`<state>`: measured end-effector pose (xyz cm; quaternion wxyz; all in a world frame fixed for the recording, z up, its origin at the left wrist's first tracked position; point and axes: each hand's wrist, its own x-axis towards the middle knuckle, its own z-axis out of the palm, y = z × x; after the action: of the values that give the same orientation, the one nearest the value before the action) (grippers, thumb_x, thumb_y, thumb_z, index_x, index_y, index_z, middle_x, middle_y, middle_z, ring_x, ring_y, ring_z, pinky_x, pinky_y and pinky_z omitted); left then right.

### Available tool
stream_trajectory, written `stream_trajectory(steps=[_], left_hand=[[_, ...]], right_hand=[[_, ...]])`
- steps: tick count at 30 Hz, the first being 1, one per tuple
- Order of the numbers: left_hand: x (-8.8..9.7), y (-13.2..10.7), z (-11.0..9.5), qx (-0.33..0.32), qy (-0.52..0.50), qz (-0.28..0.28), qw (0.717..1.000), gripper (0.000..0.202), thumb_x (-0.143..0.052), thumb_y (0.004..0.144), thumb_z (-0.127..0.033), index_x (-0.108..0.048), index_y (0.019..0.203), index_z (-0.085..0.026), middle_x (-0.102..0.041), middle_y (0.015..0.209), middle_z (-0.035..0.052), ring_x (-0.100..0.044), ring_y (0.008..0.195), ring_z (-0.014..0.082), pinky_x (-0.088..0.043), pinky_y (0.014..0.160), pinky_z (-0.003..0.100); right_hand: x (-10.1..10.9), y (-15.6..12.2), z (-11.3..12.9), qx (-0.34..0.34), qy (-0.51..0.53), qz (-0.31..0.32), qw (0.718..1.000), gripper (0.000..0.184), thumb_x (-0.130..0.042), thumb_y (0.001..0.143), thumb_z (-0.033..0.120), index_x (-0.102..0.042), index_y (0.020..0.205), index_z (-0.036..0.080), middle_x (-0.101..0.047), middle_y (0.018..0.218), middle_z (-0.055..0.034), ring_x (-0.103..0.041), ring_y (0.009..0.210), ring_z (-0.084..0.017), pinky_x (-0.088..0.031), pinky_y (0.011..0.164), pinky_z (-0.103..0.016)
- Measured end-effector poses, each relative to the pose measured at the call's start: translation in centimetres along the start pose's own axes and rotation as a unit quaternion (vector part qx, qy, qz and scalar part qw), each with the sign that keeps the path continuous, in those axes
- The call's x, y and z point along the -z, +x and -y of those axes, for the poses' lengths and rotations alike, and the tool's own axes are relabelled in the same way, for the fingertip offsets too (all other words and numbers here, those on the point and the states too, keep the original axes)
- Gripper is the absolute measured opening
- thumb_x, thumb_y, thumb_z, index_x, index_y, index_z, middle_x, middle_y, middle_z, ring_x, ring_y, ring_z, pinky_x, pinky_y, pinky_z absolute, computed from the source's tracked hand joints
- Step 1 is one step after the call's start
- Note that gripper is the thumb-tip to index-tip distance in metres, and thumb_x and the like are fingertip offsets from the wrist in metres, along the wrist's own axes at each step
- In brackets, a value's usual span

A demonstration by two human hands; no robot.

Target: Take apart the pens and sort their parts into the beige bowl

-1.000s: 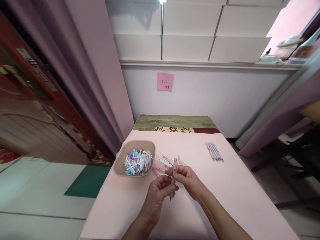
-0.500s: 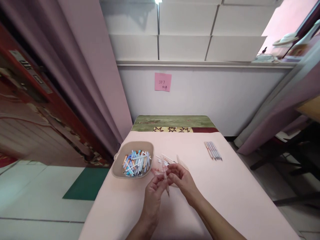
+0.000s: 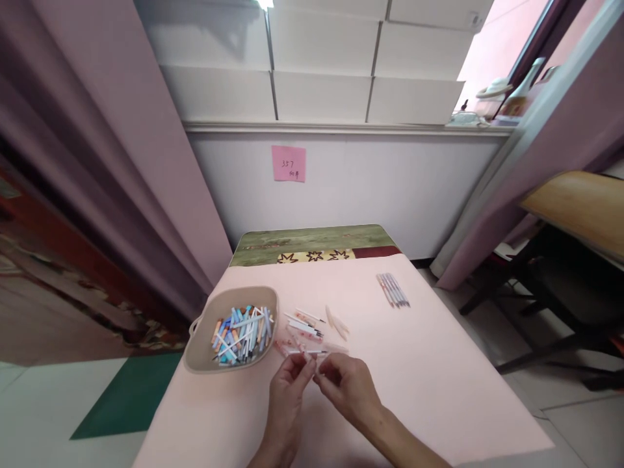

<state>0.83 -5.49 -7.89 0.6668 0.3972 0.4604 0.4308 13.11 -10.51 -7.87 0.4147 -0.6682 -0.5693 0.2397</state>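
Note:
Low over the table, my left hand (image 3: 290,395) is closed in a pinch on a slim pen barrel (image 3: 296,340), clear with pink marks, which slants up and away from the fingers. My right hand (image 3: 351,390) pinches close beside it, fingertips nearly meeting the left ones; whatever it holds is hidden by the fingers. Just beyond the hands lie several loose pen parts: white refills (image 3: 305,327) with dark tips and pinkish clear barrels. Two pale, curved slim pieces (image 3: 336,323) are to their right.
A beige basket (image 3: 199,351) full of blue, orange and white pen parts stands at the left. Several pens (image 3: 392,290) lie in a row at the right on the pink tablecloth (image 3: 429,377). Behind the table is a wall with a pink note (image 3: 288,163); a dark chair (image 3: 560,286) stands at the right.
The view has swung to the right. My hands have come lower and nearer; the right fingers have drawn back from across the barrel to its near end. The tip below the hands no longer shows.

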Motion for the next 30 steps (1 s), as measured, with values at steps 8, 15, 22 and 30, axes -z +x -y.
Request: stream_trajectory(steps=[8,15,22,30], left_hand=[[3.8,0.0,3.5,-0.112,0.249,0.003,0.962,0.035,-0.068,0.072,-0.048,-0.069,0.092,-0.019,-0.071,0.075,0.0038,-0.066,0.069,0.0197,-0.053,0.064,0.028],[6.0,-0.3,5.4,-0.191,0.329,0.024,0.924,0.026,-0.059,0.08,-0.043,-0.07,0.091,-0.022,-0.072,0.077,0.0016,-0.066,0.063,0.0162,-0.053,0.061,0.022],[6.0,-0.1,5.4,-0.182,0.338,0.036,0.923,0.025,-0.058,0.082,-0.041,-0.07,0.093,-0.021,-0.072,0.078,0.0021,-0.065,0.067,0.0168,-0.053,0.065,0.023],[5.3,-0.5,4.9,-0.166,0.331,0.025,0.929,0.024,-0.06,0.081,-0.039,-0.071,0.093,-0.022,-0.069,0.071,0.0012,-0.063,0.064,0.0175,-0.05,0.063,0.023]], right_hand=[[7.5,6.6,-8.3,-0.209,-0.237,-0.12,0.941,0.021,-0.056,0.081,0.039,-0.069,0.079,0.023,-0.071,0.073,-0.0003,-0.065,0.07,-0.016,-0.041,0.06,-0.023],[11.4,11.1,-13.4,-0.309,-0.301,-0.125,0.893,0.024,-0.055,0.079,0.038,-0.072,0.083,0.022,-0.072,0.079,-0.0073,-0.067,0.08,-0.023,-0.044,0.067,-0.028],[11.6,10.6,-14.8,-0.34,-0.327,-0.121,0.873,0.033,-0.049,0.082,0.044,-0.073,0.088,0.022,-0.072,0.084,-0.0101,-0.067,0.084,-0.024,-0.046,0.071,-0.031],[11.7,10.4,-14.8,-0.317,-0.349,-0.11,0.875,0.034,-0.049,0.084,0.046,-0.07,0.093,0.021,-0.071,0.084,-0.0106,-0.066,0.083,-0.025,-0.045,0.071,-0.033]])
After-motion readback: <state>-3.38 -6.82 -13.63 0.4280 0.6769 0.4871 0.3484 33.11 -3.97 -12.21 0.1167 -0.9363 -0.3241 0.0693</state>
